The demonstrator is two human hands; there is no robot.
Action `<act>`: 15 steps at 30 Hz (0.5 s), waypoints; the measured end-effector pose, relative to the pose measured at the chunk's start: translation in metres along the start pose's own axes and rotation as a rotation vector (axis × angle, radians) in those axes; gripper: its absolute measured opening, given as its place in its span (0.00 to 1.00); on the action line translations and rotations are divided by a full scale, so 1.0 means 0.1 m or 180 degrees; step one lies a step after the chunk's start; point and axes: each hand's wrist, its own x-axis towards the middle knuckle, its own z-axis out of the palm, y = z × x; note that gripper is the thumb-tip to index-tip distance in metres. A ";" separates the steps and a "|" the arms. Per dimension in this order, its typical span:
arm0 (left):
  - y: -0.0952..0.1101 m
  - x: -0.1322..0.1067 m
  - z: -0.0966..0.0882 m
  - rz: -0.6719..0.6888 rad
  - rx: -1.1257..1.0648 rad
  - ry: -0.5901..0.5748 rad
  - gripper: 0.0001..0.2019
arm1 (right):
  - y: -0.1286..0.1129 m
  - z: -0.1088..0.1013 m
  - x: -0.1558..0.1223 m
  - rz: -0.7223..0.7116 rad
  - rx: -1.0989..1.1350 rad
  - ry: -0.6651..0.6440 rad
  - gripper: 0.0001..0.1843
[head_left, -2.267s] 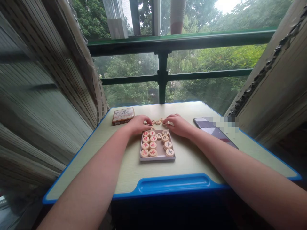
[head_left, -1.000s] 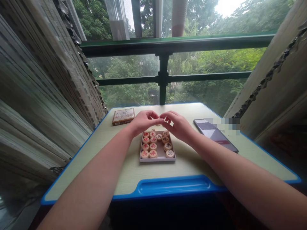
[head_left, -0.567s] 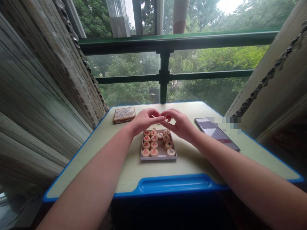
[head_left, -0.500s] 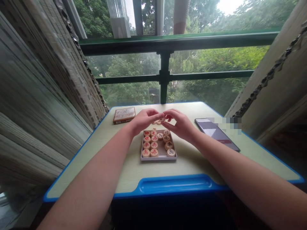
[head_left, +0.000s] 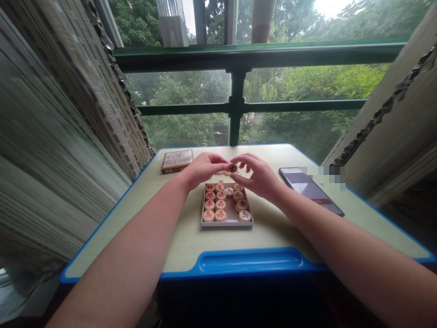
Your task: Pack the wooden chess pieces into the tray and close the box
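Above the far side of the tray, the fingertips of my left hand point(head_left: 204, 170) pinch the left edge of a round wooden Chinese chess piece point(head_left: 233, 168) with a dark character. My right hand point(head_left: 254, 173) is curved around the piece from the right, index finger above and thumb below, spread apart; whether they touch it is unclear. Below lies a shallow white box tray point(head_left: 228, 224). Red-marked pieces point(head_left: 220, 205) fill two columns at its left, and dark-marked pieces point(head_left: 242, 204) line its right side. A few loose pieces point(head_left: 221, 181) lie beyond the tray, partly hidden by my hands.
A brown printed box point(head_left: 177, 161) lies at the table's back left. To the right lies a phone point(head_left: 310, 191). The pale table point(head_left: 180, 241) has a blue rim and a moulded blue trough point(head_left: 251, 263) in front. Curtains point(head_left: 68, 114) flank a window with green rails point(head_left: 259, 55).
The piece between my hands has turned so its dark character now faces me. My right fingers have spread slightly. The camera view has shifted a little.
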 end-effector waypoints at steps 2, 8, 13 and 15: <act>0.00 0.00 0.00 0.0024 0.0011 0.0038 0.18 | -0.01 0.00 0.00 0.0027 -0.0094 0.0029 0.11; -0.04 0.04 -0.03 -0.0095 -0.0016 0.0077 0.11 | -0.03 -0.02 0.00 0.0163 -0.0241 -0.0201 0.08; -0.09 0.07 -0.06 -0.0102 0.0155 0.0496 0.08 | -0.04 0.01 -0.01 0.0413 -0.0295 -0.0812 0.08; -0.10 0.07 -0.06 -0.0075 0.0217 0.0505 0.09 | -0.05 0.02 -0.02 0.0459 -0.0344 -0.1049 0.08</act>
